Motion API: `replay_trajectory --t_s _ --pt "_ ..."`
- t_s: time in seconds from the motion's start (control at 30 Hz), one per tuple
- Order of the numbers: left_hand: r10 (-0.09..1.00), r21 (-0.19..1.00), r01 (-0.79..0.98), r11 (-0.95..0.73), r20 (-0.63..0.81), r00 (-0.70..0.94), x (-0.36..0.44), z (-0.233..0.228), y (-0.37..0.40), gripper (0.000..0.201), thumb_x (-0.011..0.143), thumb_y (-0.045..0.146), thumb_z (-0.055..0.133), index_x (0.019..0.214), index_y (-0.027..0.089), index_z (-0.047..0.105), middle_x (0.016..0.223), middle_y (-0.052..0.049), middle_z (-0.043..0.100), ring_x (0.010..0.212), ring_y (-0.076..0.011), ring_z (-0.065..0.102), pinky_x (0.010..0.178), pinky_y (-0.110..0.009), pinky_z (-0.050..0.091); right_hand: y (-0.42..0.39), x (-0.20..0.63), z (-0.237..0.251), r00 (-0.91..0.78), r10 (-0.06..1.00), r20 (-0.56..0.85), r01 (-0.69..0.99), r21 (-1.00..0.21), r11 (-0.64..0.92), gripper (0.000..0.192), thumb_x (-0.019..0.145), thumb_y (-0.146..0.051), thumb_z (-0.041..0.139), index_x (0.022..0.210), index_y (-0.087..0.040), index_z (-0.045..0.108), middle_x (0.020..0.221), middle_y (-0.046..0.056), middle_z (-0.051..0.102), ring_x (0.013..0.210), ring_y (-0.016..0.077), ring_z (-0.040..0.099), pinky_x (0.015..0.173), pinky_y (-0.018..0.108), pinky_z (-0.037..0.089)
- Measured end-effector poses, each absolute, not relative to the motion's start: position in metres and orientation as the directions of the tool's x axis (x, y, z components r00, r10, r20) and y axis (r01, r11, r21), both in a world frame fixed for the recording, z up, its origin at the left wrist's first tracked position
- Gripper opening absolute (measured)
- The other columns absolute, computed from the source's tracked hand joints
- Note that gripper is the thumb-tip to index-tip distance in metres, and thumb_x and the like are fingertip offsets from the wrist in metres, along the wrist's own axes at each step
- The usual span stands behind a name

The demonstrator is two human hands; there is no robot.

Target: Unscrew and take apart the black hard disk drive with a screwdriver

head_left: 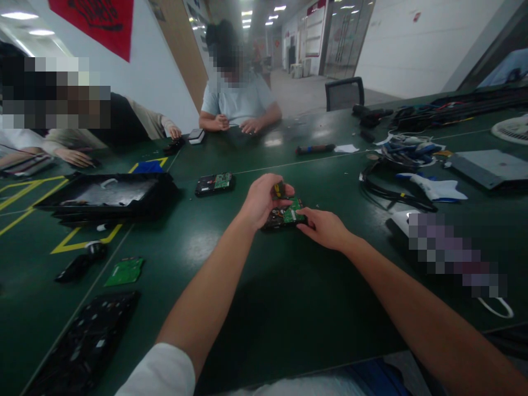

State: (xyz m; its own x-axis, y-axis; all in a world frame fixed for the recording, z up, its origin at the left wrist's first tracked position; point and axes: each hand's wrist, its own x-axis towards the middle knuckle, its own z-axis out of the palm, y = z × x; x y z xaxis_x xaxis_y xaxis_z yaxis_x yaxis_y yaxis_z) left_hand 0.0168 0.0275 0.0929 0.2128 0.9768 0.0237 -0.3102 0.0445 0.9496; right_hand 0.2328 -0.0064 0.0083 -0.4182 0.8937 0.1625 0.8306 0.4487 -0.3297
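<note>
A hard drive with a green circuit board lies on the green table in front of me. My left hand is curled above its left side, closed around a screwdriver of which only the dark and yellow handle shows; the tip is hidden. My right hand pinches the right end of the drive between thumb and index finger. Farther left, a second hard drive with its board facing up rests apart from both hands.
To the left are a black plastic housing, a loose green circuit board and a black panel. Cables, a white-blue glove and a grey metal box lie right. Across the table sits a person; others sit left.
</note>
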Motion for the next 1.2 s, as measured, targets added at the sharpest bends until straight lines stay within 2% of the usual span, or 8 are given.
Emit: replay_trajectory --t_s 0.2,0.33,0.43,0.63,0.73,0.9,1.03,1.2 --pt "0.985 0.989 -0.126 -0.08 0.098 0.139 0.014 0.096 0.028 0.026 0.085 0.042 0.066 0.084 0.018 0.076 0.1 -0.01 0.072 0.091 -0.0212 0.067 0.053 -0.022 0.047 -0.006 0.233 0.01 -0.428 0.89 0.157 0.822 -0.341 0.456 0.04 0.106 -0.039 0.062 0.142 -0.022 0.061 0.091 0.004 0.073 0.075 0.0188 0.065 0.065 0.03 0.038" --pt "0.978 0.979 -0.205 0.009 0.034 0.204 0.012 0.099 0.025 0.026 0.086 0.042 0.068 0.096 0.018 0.072 0.085 -0.007 0.069 0.08 -0.0201 0.067 0.052 -0.024 0.05 -0.006 0.233 0.009 -0.423 0.893 0.155 0.827 -0.335 0.45 0.04 0.106 -0.039 0.063 0.141 -0.022 0.061 0.091 0.003 0.073 0.074 0.0186 0.064 0.065 0.03 0.038" --pt "0.979 0.955 -0.291 0.056 0.005 0.205 0.013 0.099 0.025 0.02 0.084 0.039 0.067 0.09 0.02 0.063 0.08 -0.006 0.07 0.077 -0.0202 0.069 0.057 -0.027 0.055 -0.005 0.233 0.009 -0.429 0.889 0.159 0.823 -0.337 0.457 0.039 0.106 -0.038 0.063 0.141 -0.022 0.061 0.091 0.003 0.073 0.075 0.0186 0.065 0.066 0.03 0.039" --pt "0.99 0.985 -0.165 -0.043 0.064 0.125 0.007 0.097 0.029 0.02 0.082 0.037 0.061 0.076 0.018 0.067 0.091 -0.009 0.072 0.085 -0.0198 0.066 0.053 -0.022 0.048 -0.007 0.233 0.011 -0.432 0.888 0.158 0.82 -0.342 0.459 0.039 0.106 -0.039 0.062 0.141 -0.022 0.061 0.09 0.003 0.073 0.075 0.0185 0.064 0.066 0.03 0.038" --pt "0.984 0.992 -0.108 -0.069 0.085 0.156 0.005 0.098 0.029 0.024 0.084 0.038 0.064 0.076 0.017 0.073 0.091 -0.009 0.068 0.083 -0.0183 0.063 0.052 -0.021 0.046 -0.007 0.232 0.013 -0.43 0.891 0.143 0.822 -0.347 0.452 0.039 0.106 -0.038 0.063 0.141 -0.022 0.061 0.089 0.003 0.073 0.075 0.0185 0.064 0.065 0.03 0.038" --pt "0.964 0.971 -0.237 0.011 0.053 0.262 0.011 0.097 0.026 0.027 0.086 0.043 0.076 0.097 0.019 0.069 0.084 -0.005 0.069 0.08 -0.0189 0.067 0.052 -0.022 0.049 -0.007 0.231 0.014 -0.421 0.897 0.134 0.827 -0.349 0.44 0.038 0.105 -0.038 0.064 0.139 -0.022 0.061 0.091 0.003 0.074 0.075 0.0179 0.064 0.066 0.03 0.038" --pt "0.974 0.954 -0.3 0.032 0.037 0.223 0.016 0.096 0.024 0.031 0.088 0.046 0.078 0.094 0.02 0.061 0.088 -0.005 0.072 0.085 -0.0192 0.072 0.063 -0.027 0.059 -0.007 0.232 0.013 -0.416 0.898 0.143 0.824 -0.359 0.439 0.037 0.105 -0.039 0.063 0.139 -0.022 0.061 0.091 0.003 0.074 0.076 0.0185 0.065 0.067 0.03 0.039" --pt "0.975 0.967 -0.255 -0.004 0.061 0.214 0.015 0.098 0.024 0.029 0.087 0.044 0.079 0.089 0.02 0.063 0.093 -0.005 0.07 0.088 -0.0183 0.07 0.062 -0.024 0.058 -0.007 0.232 0.012 -0.406 0.902 0.144 0.823 -0.372 0.43 0.039 0.104 -0.039 0.065 0.14 -0.024 0.059 0.09 0.002 0.074 0.076 0.0189 0.065 0.066 0.03 0.038"
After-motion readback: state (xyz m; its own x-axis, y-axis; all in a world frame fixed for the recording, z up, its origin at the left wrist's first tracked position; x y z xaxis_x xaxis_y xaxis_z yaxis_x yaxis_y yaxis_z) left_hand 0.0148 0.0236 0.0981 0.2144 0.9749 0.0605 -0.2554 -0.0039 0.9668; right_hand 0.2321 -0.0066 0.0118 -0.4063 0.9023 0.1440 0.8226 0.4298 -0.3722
